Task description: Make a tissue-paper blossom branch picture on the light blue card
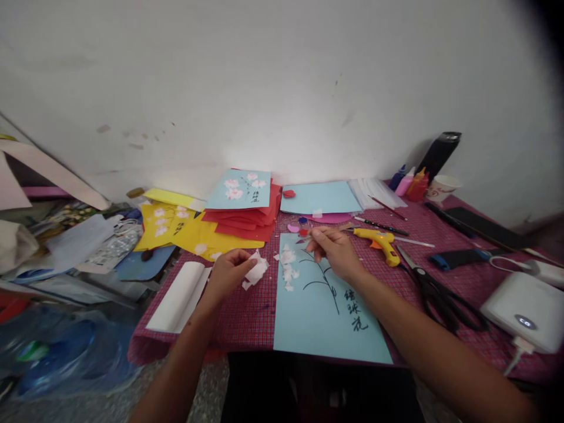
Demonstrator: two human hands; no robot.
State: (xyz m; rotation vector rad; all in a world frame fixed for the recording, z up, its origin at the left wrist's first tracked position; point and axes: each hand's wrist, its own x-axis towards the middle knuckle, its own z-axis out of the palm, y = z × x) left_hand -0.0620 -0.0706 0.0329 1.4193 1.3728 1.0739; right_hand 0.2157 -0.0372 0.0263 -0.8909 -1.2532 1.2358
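My left hand [229, 271] is closed on a crumpled piece of white tissue paper [256, 270], left of a light blue card [299, 329]. The card has a black-inked branch, brushed characters and white paper scraps [288, 264] near its upper left. Over the card's upper edge, my right hand [330, 247] pinches what looks like a thin paintbrush [302, 240], its tip pointing left. Just beyond that hand are small paint pots, a blue one [302, 221] and a red one [303, 232].
A yellow glue gun [376, 239], black scissors [434, 288] and a white power bank [524, 311] lie right. A white paper roll [178, 296] lies left. Behind are red sheets [251, 220] under a finished flower card [244, 188], yellow sheets [220, 235], paint bottles [416, 183] and a black flask [440, 154].
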